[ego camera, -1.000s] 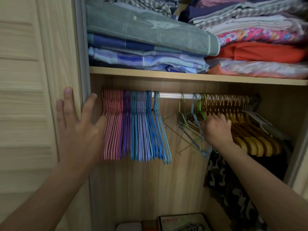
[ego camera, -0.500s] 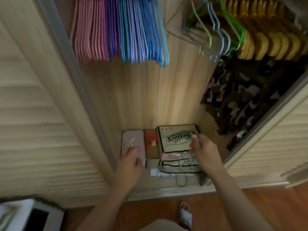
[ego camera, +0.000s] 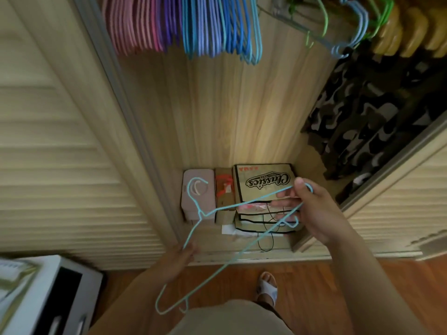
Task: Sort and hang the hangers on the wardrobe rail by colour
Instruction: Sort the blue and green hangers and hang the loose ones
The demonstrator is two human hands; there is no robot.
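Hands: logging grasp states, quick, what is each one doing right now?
Left hand: fingers touch the light blue hanger; grip cannot be told.
Right hand: fingers grip the hanger's other end.

Bare forearms, beige shorts point(ego camera: 232, 317), pale slide sandal point(ego camera: 267, 287).

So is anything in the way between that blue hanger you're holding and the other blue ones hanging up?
Nothing visible blocks it. The light blue hanger is gripped by the right hand and touched by the left hand; open space lies between it and the blue hangers above.
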